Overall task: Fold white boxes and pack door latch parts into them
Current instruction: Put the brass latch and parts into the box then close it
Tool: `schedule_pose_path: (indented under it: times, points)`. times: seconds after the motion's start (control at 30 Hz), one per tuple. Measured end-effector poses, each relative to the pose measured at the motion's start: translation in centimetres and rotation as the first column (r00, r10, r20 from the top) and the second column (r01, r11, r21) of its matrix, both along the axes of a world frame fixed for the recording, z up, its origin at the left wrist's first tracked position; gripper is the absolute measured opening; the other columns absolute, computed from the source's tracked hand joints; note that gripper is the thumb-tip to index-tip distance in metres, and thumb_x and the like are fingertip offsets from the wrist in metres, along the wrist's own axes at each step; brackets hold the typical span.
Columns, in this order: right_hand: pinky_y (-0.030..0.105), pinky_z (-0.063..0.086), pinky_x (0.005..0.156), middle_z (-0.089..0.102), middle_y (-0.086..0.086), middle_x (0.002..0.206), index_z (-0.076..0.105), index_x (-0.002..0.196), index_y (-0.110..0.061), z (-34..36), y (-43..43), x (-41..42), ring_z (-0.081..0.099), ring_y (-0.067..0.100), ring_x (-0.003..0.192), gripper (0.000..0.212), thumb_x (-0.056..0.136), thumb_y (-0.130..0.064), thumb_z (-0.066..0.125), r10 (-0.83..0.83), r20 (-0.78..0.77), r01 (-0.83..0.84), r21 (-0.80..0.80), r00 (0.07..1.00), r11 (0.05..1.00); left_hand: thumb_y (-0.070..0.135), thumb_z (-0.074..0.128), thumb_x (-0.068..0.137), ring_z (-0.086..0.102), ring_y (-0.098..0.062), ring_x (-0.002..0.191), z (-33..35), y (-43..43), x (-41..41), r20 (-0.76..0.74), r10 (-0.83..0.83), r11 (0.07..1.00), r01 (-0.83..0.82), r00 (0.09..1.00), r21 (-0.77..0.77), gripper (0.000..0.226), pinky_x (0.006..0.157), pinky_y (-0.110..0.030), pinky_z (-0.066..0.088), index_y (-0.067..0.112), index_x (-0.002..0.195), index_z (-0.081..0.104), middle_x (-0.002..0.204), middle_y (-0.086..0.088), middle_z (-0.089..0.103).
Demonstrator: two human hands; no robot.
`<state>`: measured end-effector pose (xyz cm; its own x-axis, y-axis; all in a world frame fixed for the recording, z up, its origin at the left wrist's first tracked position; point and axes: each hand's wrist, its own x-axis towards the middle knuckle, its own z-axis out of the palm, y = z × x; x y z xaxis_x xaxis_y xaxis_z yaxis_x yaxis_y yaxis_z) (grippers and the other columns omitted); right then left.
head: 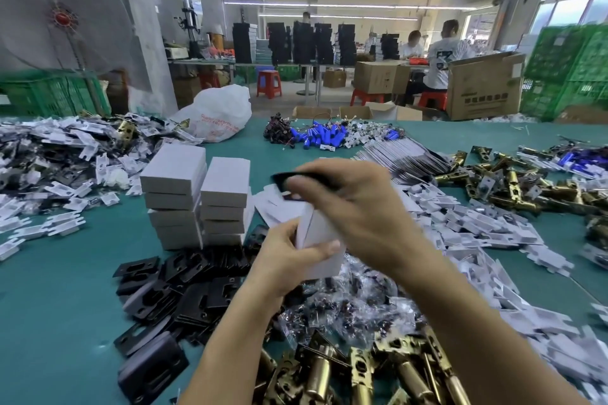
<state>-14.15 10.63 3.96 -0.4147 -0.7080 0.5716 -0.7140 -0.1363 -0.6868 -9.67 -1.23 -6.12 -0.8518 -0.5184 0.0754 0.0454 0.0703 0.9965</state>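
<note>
My left hand [289, 261] grips the open white box [320, 240] just right of the stack of closed boxes [197, 194] on the bench [65, 273]; my right hand [355, 207] pinches a black plate [285, 178] above its mouth. I'd slide the plate in flat, keeping the flaps clear. I cannot tell what the box holds

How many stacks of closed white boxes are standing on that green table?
2: the left stack and the right stack, side by side just beyond the black plates. Others may be hidden.
</note>
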Motion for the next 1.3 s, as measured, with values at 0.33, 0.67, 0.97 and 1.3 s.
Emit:
schedule_pose_path:
  times: [0.33,0.67,0.97,1.3]
  points:
    - [0.051,0.052,0.080,0.071,-0.004,0.091,0.065,0.092,-0.028,-0.2,4.9,-3.4,0.067,0.020,0.089,0.016,0.092,-0.012,0.065,-0.208,-0.016,0.202,-0.192,0.978,0.960,0.011,0.087,0.060,0.071,-0.022,0.091,1.6,0.6,0.9,-0.253,-0.013,0.995,0.037,0.967,0.092,0.039,0.074,-0.032,0.060,0.016,0.098,0.079,0.099,-0.013,0.077]
    - [0.013,0.040,0.068,0.062,0.002,0.087,0.073,0.097,-0.024,1.3,3.5,-1.4,0.055,0.004,0.079,0.012,0.086,-0.018,0.073,-0.191,-0.261,0.111,-0.292,0.946,0.950,0.002,0.087,0.054,0.067,-0.018,0.083,2.1,1.0,0.4,-0.382,0.045,0.991,0.006,0.923,0.131,0.038,0.071,-0.031,0.056,0.016,0.088,0.079,0.088,-0.007,0.074]
    - [0.022,0.045,0.068,0.071,-0.008,0.087,0.073,0.090,-0.016,0.4,3.4,-2.1,0.064,0.009,0.082,0.006,0.088,-0.010,0.071,-0.213,-0.119,0.183,-0.222,0.970,0.958,0.005,0.089,0.054,0.069,-0.024,0.086,1.3,0.7,0.6,-0.242,-0.002,0.995,0.027,0.970,0.097,0.046,0.067,-0.027,0.056,0.003,0.098,0.076,0.093,-0.017,0.075]
    - [0.040,0.050,0.077,0.071,-0.001,0.092,0.079,0.097,-0.023,2.3,3.2,-2.4,0.060,0.017,0.086,0.012,0.088,-0.020,0.072,-0.303,-0.387,0.345,0.042,0.871,0.938,0.010,0.090,0.056,0.071,-0.022,0.088,1.2,0.8,0.6,-0.195,-0.036,0.995,0.053,0.980,0.079,0.036,0.076,-0.032,0.060,0.023,0.088,0.080,0.094,-0.014,0.077]
